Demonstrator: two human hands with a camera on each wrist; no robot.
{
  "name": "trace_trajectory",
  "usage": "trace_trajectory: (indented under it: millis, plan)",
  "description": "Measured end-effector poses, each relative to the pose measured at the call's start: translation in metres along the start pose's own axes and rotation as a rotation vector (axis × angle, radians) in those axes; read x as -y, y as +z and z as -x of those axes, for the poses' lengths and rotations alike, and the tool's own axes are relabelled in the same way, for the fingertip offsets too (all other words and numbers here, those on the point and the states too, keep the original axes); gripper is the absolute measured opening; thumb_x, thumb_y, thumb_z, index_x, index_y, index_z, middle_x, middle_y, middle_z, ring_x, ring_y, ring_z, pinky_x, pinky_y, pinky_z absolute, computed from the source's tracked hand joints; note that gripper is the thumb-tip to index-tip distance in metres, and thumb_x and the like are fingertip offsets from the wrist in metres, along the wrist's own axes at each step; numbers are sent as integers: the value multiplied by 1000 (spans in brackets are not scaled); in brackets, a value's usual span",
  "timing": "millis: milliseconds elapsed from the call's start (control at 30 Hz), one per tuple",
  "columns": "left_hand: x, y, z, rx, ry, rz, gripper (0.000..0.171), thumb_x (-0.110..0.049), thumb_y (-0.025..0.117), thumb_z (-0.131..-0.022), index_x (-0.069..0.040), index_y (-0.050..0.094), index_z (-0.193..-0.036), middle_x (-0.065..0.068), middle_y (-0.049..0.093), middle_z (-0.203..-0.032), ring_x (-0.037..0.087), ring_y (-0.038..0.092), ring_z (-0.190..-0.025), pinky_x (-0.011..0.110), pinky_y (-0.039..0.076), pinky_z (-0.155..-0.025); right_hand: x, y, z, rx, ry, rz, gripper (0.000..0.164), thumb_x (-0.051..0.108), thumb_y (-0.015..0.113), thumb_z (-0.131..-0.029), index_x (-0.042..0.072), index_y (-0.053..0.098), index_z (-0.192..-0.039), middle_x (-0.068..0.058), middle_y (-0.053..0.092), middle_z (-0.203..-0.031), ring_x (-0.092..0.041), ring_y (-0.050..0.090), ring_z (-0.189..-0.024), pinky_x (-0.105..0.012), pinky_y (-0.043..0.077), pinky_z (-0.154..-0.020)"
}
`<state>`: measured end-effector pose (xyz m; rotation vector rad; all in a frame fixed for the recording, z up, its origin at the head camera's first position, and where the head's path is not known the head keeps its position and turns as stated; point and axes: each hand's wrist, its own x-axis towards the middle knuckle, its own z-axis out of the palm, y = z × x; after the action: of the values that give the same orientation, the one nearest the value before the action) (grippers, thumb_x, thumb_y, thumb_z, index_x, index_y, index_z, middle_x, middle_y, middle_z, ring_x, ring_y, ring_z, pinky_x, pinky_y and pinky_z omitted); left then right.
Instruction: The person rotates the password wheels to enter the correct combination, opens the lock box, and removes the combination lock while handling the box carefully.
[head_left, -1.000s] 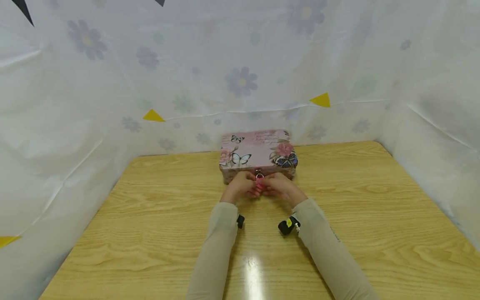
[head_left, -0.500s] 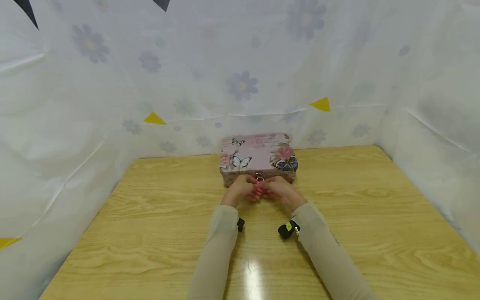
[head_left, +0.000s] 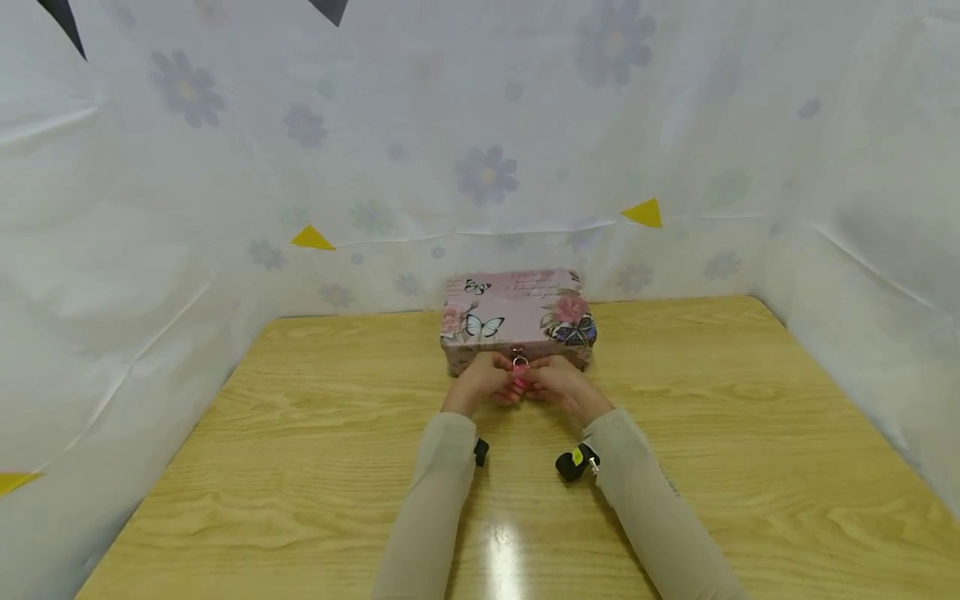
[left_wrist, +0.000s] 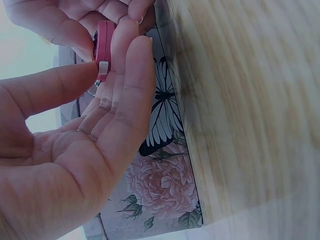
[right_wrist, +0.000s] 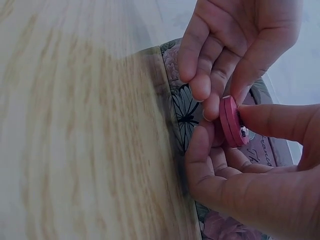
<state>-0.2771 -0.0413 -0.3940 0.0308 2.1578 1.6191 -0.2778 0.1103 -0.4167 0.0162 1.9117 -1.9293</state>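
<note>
A small pink padlock (head_left: 521, 371) hangs by its metal shackle from the front clasp of a pink box printed with butterflies and roses (head_left: 517, 308). My left hand (head_left: 483, 379) pinches one side of the padlock, thumb in front and fingers behind, as the left wrist view shows. From the other side my right hand (head_left: 562, 385) grips it too, with the thumb on its dark-ridged face (right_wrist: 238, 119). The fingertips of both hands meet around the pink body and partly hide it. The box lid is down.
The box stands at the back of a wood-grain table (head_left: 337, 467), close to a white flowered curtain (head_left: 405, 167). More white sheeting rises along the left and right. Black straps (head_left: 576, 462) are on the wrists.
The head view has tilted slightly up, so everything sits a little lower in it. Both hands stay on the padlock, with only slight finger movement at most.
</note>
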Motion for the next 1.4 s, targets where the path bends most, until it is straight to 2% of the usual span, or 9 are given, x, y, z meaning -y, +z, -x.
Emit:
trace_trajectory:
  millis: [600, 967, 1400]
  plan:
    - [3, -1, -2, 8, 5, -7, 14, 5, 49, -94, 7, 51, -107, 20, 65, -81, 20, 63, -61, 40, 57, -71, -1, 1, 0, 1, -7, 13, 30, 2, 53, -95, -18, 49, -117, -3, 62, -80, -10, 61, -74, -30, 53, -81]
    - [2, -1, -2, 14, 16, -16, 19, 4, 49, -95, 10, 50, -112, 31, 64, -96, 22, 62, -66, 45, 56, -76, -2, 0, 0, 13, -24, 3, 30, 1, 52, -95, -19, 49, -118, -3, 63, -81, -9, 61, -74, -32, 53, -83]
    - [2, 0, 0, 5, 15, -17, 15, 4, 49, -95, 9, 50, -108, 21, 65, -82, 19, 61, -60, 39, 58, -70, -3, 0, -2, 19, -29, -4, 33, -1, 52, -94, -21, 47, -120, -3, 62, -81, -10, 61, -76, -28, 53, -80]
